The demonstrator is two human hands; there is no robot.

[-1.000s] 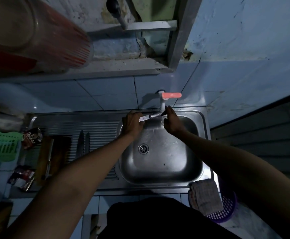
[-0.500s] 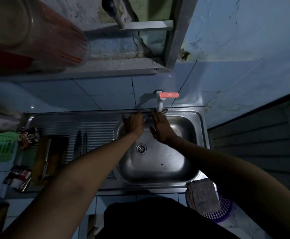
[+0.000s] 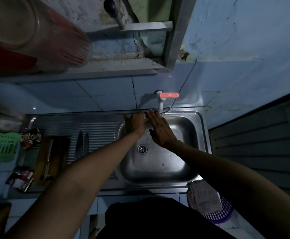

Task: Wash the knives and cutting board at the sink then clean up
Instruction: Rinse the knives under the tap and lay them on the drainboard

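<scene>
- At the back of the sink (image 3: 159, 175), under the tap (image 3: 161, 102) with the pink handle, both hands are meeting in the running water
- The left hand (image 3: 135, 124) is curling its fingers round a knife (image 3: 165, 110), whose metal is poking out to the right beneath the spout; how much of it is handle and how much blade I cannot tell, since the hands are covering most of it
- The right hand (image 3: 160, 129) is lying flat with straight fingers, holding nothing; whether it is touching the knife cannot be told
- This knife is looking thin, stiff and light; wet, it is likely to be slippery, so the safe hold is on the handle, with the palm wiping along the flat and away from the edge
- Two more knives (image 3: 82, 144) are lying side by side on the ribbed drainer, well apart from both hands, to the left of the left forearm
- The cutting board (image 3: 45, 159) is lying further left on the drainer, with a long metal tool on it; it is looking rigid and heavier, probably a two-handed lift by its long edges
- A cloth (image 3: 203, 197) is draped over a purple basket (image 3: 222, 215) by the near right corner of the sink, near the right forearm
</scene>
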